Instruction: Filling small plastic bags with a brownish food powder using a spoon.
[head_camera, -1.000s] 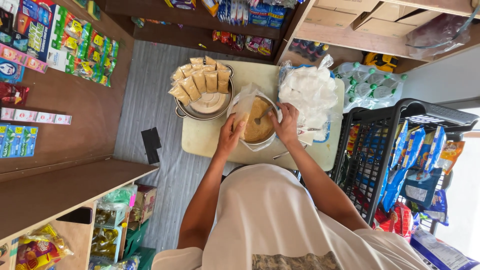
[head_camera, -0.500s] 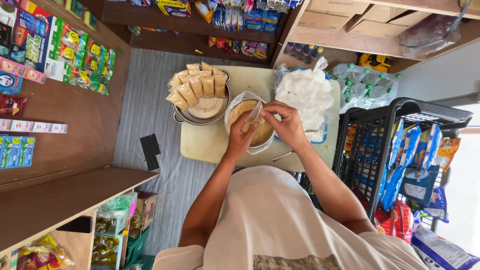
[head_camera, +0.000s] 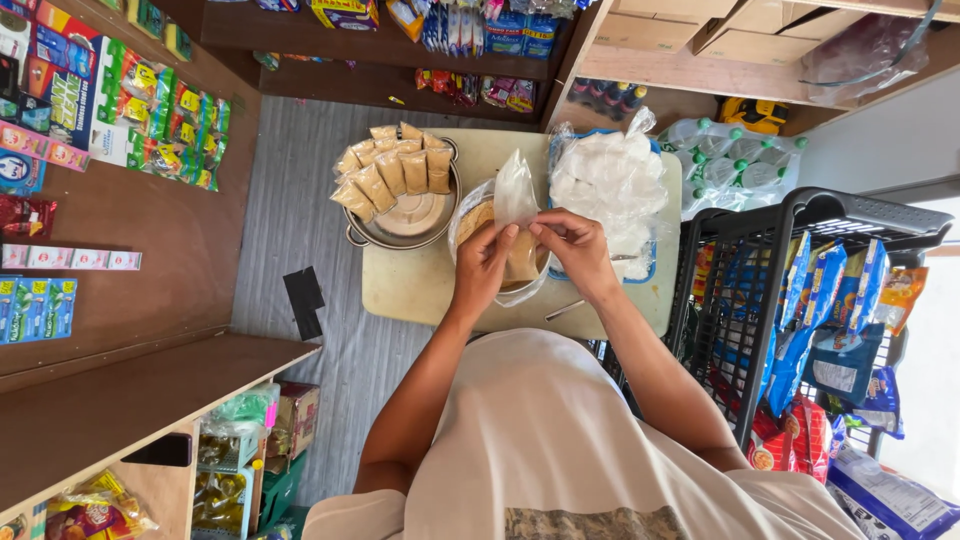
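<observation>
My left hand (head_camera: 485, 268) and my right hand (head_camera: 574, 248) together pinch a small clear plastic bag (head_camera: 516, 195), part filled with brown powder, its empty top standing up. They hold it above a plastic-lined bowl of brown powder (head_camera: 478, 222) on a small pale table (head_camera: 420, 285). To the left stands a metal pot (head_camera: 412, 220) with several filled brown packets (head_camera: 390, 170) ranged along its rim. A heap of empty clear bags (head_camera: 610, 180) lies to the right of my hands.
Wooden shelves with snack packets (head_camera: 160, 110) run along the left. A black wire rack (head_camera: 800, 290) of packets stands at the right, with wrapped water bottles (head_camera: 735, 150) behind it. The floor (head_camera: 290, 230) is grey, with a dark flat object (head_camera: 303, 300) on it.
Both hands have come up from the bowl of powder, now holding a part-filled bag upright between them. The head view has shifted slightly nearer.
</observation>
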